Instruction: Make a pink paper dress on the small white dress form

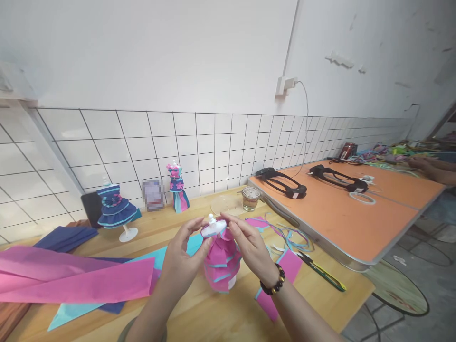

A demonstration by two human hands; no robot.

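The left hand (185, 251) and right hand (251, 244) pinch the white doll stand (214, 228), one at each side. Fixing its pink dress (221, 264) seems underway; next likely needs a gentle touch.

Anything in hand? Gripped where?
Yes: the miniature mannequin wearing the pink tiered dress, held around its white shoulders, between the left hand and right hand.
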